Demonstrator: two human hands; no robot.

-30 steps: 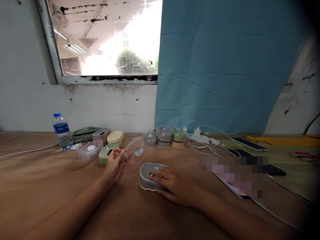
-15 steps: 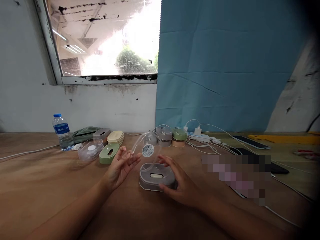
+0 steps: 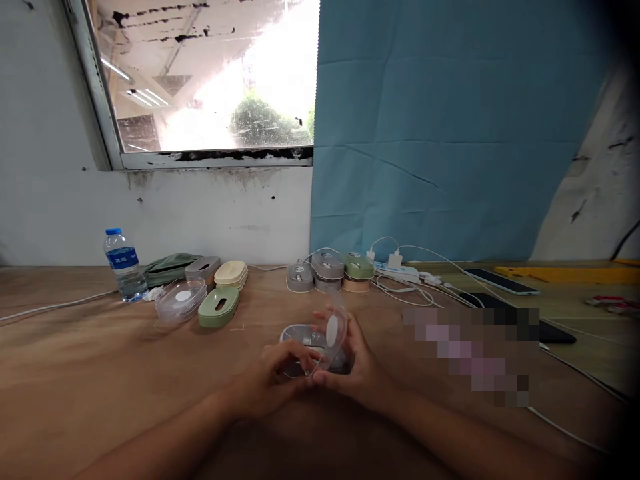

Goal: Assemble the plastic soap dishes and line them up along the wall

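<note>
Both my hands are at a clear plastic lid (image 3: 332, 331) with a round white sticker, tilted on edge in front of me. My right hand (image 3: 361, 363) grips it, thumb at the lower edge and fingers behind. My left hand (image 3: 283, 375) pinches the lid's lower left edge, its fingers bent and slightly blurred. Just behind the hands sits a grey oval box (image 3: 299, 331) on the table, partly covered by the hands and lid.
Left on the table (image 3: 150, 373) are a water bottle (image 3: 123, 260), clear lids (image 3: 173, 303), a green oval cover (image 3: 219, 307) and a cream stack (image 3: 231, 273). Closed boxes (image 3: 329, 267) line the back. Right are cables, a power strip (image 3: 400, 272) and a phone (image 3: 503, 281).
The clear lid has moved right and lower and has turned more edge-on. My left hand has come right and down to the lid's lower edge; my right hand has closed on the lid.
</note>
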